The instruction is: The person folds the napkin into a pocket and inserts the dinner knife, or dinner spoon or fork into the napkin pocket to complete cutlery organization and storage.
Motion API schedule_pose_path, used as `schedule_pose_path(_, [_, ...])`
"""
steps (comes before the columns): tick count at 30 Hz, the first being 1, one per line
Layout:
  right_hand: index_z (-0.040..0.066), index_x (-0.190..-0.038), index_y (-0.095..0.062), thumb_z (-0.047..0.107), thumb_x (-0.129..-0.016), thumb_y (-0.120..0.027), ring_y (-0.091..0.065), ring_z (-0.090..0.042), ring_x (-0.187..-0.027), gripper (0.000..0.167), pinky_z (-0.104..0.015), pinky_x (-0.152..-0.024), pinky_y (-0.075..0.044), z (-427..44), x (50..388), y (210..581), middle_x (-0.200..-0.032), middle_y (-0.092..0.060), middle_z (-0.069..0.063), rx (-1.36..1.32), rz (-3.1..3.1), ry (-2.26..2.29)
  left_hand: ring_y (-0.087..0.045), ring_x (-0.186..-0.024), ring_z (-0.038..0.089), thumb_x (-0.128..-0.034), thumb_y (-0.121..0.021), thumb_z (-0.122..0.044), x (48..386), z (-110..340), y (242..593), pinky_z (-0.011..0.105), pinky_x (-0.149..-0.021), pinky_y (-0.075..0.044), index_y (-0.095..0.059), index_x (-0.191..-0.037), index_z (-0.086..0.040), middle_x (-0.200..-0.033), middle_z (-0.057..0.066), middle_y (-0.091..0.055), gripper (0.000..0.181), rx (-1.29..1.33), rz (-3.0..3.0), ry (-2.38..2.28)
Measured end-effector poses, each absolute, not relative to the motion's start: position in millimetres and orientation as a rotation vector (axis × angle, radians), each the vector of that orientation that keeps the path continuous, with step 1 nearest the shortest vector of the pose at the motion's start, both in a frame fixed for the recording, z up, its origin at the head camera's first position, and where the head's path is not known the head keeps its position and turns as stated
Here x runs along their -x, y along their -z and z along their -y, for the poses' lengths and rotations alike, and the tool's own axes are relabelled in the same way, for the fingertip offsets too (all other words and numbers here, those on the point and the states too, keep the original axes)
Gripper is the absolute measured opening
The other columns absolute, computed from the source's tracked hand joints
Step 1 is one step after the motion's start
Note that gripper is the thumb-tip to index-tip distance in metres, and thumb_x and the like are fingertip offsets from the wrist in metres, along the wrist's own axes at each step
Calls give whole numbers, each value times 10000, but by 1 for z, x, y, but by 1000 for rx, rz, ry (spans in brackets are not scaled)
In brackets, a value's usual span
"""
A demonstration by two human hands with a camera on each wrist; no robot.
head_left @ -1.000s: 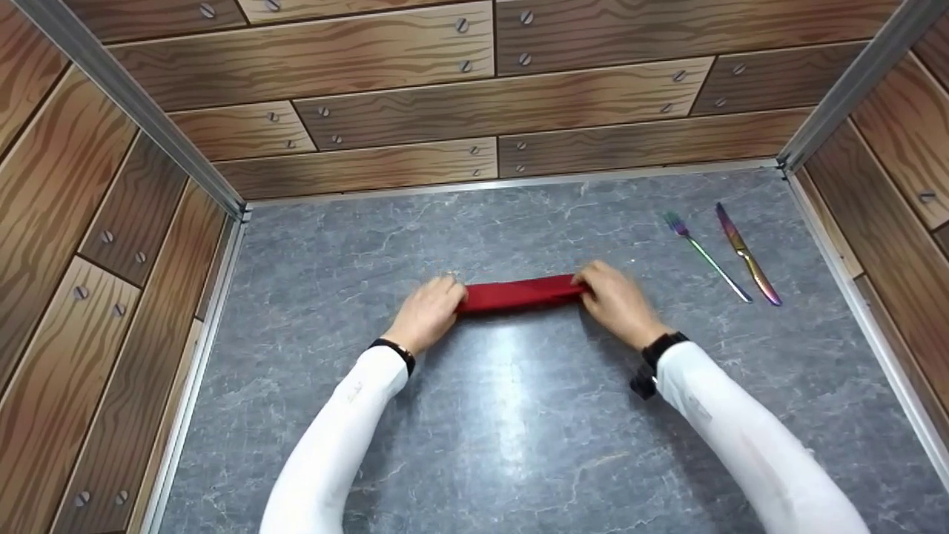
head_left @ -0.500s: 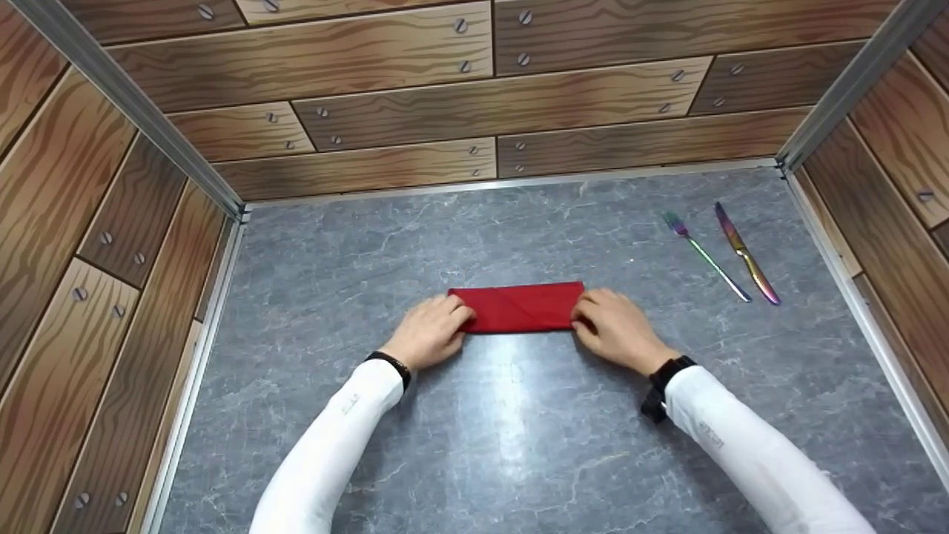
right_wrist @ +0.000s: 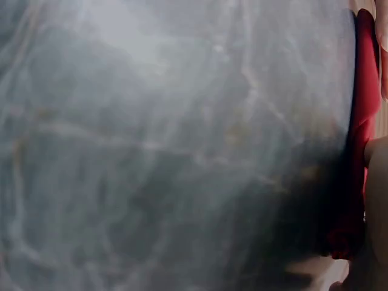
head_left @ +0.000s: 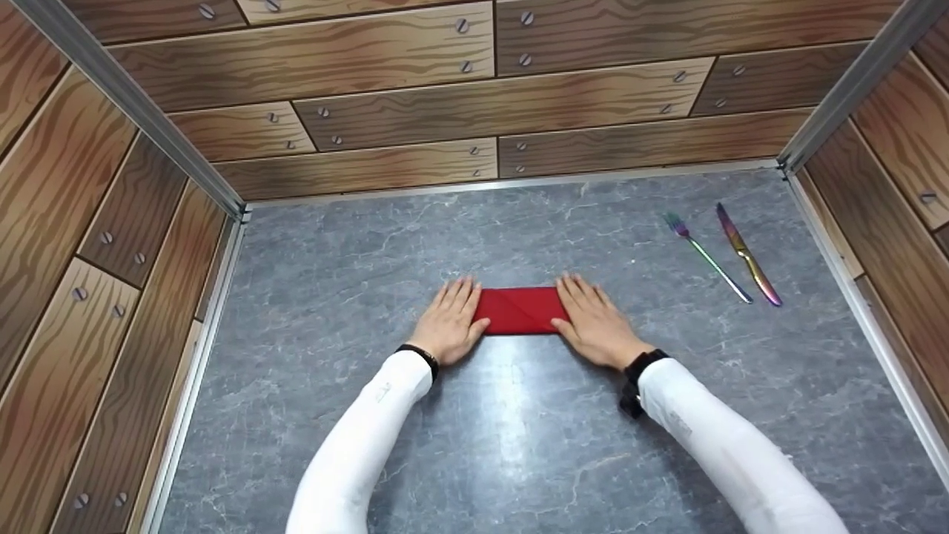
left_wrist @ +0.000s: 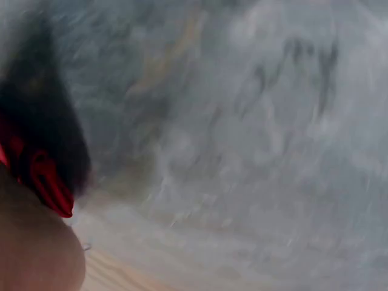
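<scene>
A red folded cloth point(head_left: 519, 311) lies flat as a narrow rectangle on the grey marbled surface. My left hand point(head_left: 449, 320) rests on its left end with the fingers straight and pointing away from me. On the right end lies my right hand point(head_left: 595, 320), its fingers also stretched out. In the left wrist view, the rolled layers at one end of the red cloth point(left_wrist: 50, 182) show beside part of the hand. The right wrist view has the edge of the red cloth point(right_wrist: 365, 91) along its right side. Both hands cover the cloth's ends in the head view.
A rainbow-coloured fork point(head_left: 708, 256) and a matching table knife point(head_left: 747, 254) lie apart at the right of the surface. Wood-patterned walls point(head_left: 415, 96) with metal edging bound the back and both sides.
The cloth's far part has come down flat toward me. Both hands have since gone from curled fingers at its ends to straight fingers laid on top, slightly closer together.
</scene>
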State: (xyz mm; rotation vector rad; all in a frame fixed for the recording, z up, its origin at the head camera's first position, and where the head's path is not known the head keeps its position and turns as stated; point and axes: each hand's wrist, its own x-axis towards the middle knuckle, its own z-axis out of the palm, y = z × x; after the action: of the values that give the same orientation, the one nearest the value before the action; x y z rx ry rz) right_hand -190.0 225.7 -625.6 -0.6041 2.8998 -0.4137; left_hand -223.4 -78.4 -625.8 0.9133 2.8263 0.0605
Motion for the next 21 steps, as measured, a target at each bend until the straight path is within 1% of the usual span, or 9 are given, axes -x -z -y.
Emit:
schedule_pose_path(4, [6, -1626, -159, 456, -1103, -359, -91, -363, -1556, 719, -558, -1239, -89, -228, 188, 628, -1693, -132, -173, 632, -2910, 379, -42, -1571, 269, -1104, -223, -511, 222, 77, 633, 425, -1262, -23, -128, -1643, -61, -1709, 121, -92, 708, -820, -2839, -70])
schedule_pose_path(11, [13, -1628, -148, 480, -1101, -340, -78, -356, -1559, 730, -547, -1244, -70, -229, 186, 628, -1696, -114, -165, 642, -2901, 304, -46, -1572, 261, -1102, -213, -520, 221, 73, 635, 432, -1262, -36, -119, -1646, -74, -1711, 111, -90, 710, -777, -2858, -71])
schedule_pose_path(15, [-2, -1623, -167, 470, -1100, -345, -90, -373, -1555, 727, -553, -1241, -71, -230, 187, 630, -1692, -126, -182, 654, -2907, 314, -66, -1569, 281, -1102, -223, -516, 222, 74, 637, 457, -1260, -64, -132, -1644, -60, -1707, 130, -103, 714, -782, -2851, -104])
schedule_pose_path(18, [-11, -1616, -198, 462, -1100, -352, -117, -386, -1548, 717, -560, -1238, -80, -229, 187, 630, -1685, -154, -193, 669, -2926, 343, -66, -1569, 281, -1103, -218, -515, 224, 77, 635, 475, -1258, -57, -139, -1644, -66, -1706, 130, -107, 708, -800, -2831, -145])
schedule_pose_path(21, [10, -1616, -229, 439, -1104, -355, -120, -356, -1554, 680, -521, -1250, -53, -228, 185, 625, -1685, -173, -169, 687, -2949, 375, -87, -1568, 277, -1108, -252, -487, 226, 84, 627, 487, -1256, -66, -192, -1642, -84, -1703, 118, -138, 672, -881, -2814, -218])
